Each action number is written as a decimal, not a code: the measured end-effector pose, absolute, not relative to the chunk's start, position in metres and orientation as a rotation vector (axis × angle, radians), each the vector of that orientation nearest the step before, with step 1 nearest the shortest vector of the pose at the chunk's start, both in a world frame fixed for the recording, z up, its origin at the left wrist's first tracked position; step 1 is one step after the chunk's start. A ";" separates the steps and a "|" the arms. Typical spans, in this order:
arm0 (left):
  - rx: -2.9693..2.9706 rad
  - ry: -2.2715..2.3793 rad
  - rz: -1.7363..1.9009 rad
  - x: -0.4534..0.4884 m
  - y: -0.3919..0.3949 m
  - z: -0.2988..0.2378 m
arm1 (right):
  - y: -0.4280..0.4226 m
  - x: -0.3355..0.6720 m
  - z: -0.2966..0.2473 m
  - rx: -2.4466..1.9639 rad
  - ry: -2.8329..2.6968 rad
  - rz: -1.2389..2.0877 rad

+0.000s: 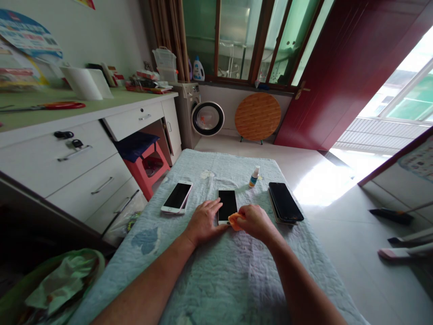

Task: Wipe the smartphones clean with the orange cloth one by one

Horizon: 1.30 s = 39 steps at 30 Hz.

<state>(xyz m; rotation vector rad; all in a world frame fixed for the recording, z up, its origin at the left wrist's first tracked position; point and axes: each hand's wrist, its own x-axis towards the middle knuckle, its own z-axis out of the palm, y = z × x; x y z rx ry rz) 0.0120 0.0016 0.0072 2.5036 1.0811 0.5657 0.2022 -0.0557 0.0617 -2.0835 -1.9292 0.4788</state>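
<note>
Pinching orange cloth (234,221), R hand (256,220) is at near-right corner of white phone (227,204) (L hand (202,222) spread along left edge), phone btwn both, long axis pointing away.

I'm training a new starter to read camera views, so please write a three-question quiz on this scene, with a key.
1. True or false: the right hand holds the orange cloth.
2. What does the left hand touch? A: the spray bottle; B: the middle phone; C: the stool.
3. Fill in: the washing machine door stands ____.

Key: 1 true; 2 B; 3 open.
</note>
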 end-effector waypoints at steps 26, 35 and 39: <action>2.479 1.039 0.523 0.005 0.008 0.000 | -0.021 0.209 0.009 -1.936 -1.812 0.053; 2.471 0.963 0.498 0.002 0.001 0.007 | -0.043 0.195 0.028 -2.058 -1.872 0.129; 2.470 0.958 0.490 0.002 0.002 0.008 | -0.034 0.196 0.023 -2.069 -1.767 0.125</action>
